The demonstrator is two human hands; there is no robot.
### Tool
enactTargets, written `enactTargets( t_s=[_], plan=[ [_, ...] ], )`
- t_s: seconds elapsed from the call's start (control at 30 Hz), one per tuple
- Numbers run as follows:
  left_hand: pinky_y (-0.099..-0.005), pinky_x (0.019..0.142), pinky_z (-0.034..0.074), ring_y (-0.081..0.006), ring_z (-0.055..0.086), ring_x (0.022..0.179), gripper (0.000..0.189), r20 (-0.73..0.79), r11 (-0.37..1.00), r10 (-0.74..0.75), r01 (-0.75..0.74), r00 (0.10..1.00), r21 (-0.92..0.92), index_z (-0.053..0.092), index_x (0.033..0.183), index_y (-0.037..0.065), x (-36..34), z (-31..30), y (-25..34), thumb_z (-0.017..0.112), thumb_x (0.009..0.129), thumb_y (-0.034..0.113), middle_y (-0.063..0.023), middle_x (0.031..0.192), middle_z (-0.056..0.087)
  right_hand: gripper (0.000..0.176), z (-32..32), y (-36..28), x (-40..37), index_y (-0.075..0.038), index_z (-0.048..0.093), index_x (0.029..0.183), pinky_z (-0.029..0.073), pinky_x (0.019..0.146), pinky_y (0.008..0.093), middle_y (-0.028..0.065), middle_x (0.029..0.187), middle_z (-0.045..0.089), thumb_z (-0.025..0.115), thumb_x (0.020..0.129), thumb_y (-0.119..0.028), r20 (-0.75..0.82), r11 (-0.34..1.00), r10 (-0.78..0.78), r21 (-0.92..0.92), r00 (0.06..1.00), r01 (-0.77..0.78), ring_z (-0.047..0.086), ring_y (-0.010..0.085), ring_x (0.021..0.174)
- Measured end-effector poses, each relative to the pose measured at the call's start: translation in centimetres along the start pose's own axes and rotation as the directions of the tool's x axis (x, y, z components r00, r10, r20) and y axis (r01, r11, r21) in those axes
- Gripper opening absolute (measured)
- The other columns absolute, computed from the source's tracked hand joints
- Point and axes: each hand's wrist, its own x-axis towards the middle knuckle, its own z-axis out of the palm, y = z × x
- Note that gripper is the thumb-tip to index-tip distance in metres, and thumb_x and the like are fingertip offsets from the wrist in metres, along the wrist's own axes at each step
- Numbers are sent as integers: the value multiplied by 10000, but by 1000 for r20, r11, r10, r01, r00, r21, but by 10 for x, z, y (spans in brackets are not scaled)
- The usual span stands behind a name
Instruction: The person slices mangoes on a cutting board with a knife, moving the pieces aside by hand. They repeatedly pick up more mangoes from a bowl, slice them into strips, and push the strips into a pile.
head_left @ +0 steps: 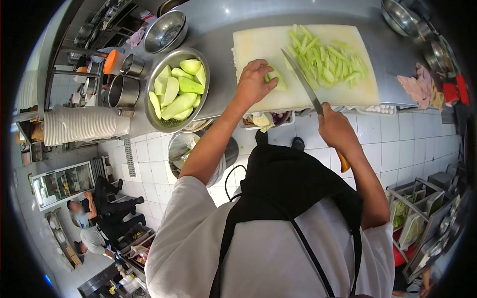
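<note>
My left hand [256, 82] rests on the white cutting board [308, 102], its curled fingers holding down a pale green peeled vegetable piece [277, 79]. In my right hand [337, 126] is a long kitchen knife [303, 82], its orange handle end showing below the fist. The blade slants up and to the left over the board, between the held piece and a pile of cut green strips [328, 59]. To the left stands a metal bowl [204, 109] of larger peeled pale green pieces [179, 89].
An empty-looking metal bowl [166, 32], metal pots [123, 91] and stacked plates [82, 124] are at left. A pink cloth [416, 85] lies at the right. Below the counter's front edge are a bin [218, 171] and a shelved rack [415, 218]. Two people sit at lower left.
</note>
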Motion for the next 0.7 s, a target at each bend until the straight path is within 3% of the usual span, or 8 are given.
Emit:
enactTargets(
  t_s=[0.1, 0.2, 0.4, 0.57, 0.7],
  plan=[
    [-439, 1006, 481, -303, 616, 1122, 250, -34, 994, 80, -77, 996, 76, 776, 1014, 36, 5, 0, 4, 781, 823, 198, -109, 1201, 670, 272, 5, -2, -6, 43, 527, 1156, 478, 931, 603, 371, 957, 674, 472, 955, -131, 65, 997, 71, -14, 995, -70, 650, 535, 990],
    [-429, 996, 496, -305, 635, 1097, 223, -38, 985, 136, -131, 990, 112, 789, 1012, 63, 9, -2, 16, 775, 838, 201, -92, 1147, 695, 308, 23, 10, 2, 58, 539, 1178, 490, 913, 604, 377, 961, 674, 473, 926, -107, 18, 999, 37, -13, 999, -37, 665, 541, 942],
    [-441, 954, 500, -304, 667, 1018, 172, 142, 980, 125, -145, 982, 136, 796, 989, 75, 38, 20, 18, 743, 846, 152, -99, 1025, 728, 285, -12, -8, 17, 84, 548, 1133, 568, 627, 498, 317, 801, 678, 449, 928, -87, 200, 945, 67, 303, 978, -126, 684, 425, 581],
    [-432, 943, 526, -321, 673, 1011, 181, 269, 957, 90, -158, 959, 243, 789, 990, 58, 45, 20, 26, 739, 845, 155, -111, 1086, 738, 257, -17, 4, 21, 84, 540, 1074, 549, 550, 465, 255, 696, 655, 430, 987, -131, 28, 954, 60, 292, 998, -66, 658, 346, 499],
    [-439, 982, 527, -333, 671, 1065, 216, 143, 987, 105, -121, 984, 109, 790, 1011, 57, 41, 9, 13, 751, 837, 179, -120, 1157, 724, 223, -25, -2, 8, 59, 542, 1026, 540, 536, 461, 235, 663, 645, 444, 996, -140, 14, 959, 38, 281, 999, -41, 634, 331, 462]
  ],
)
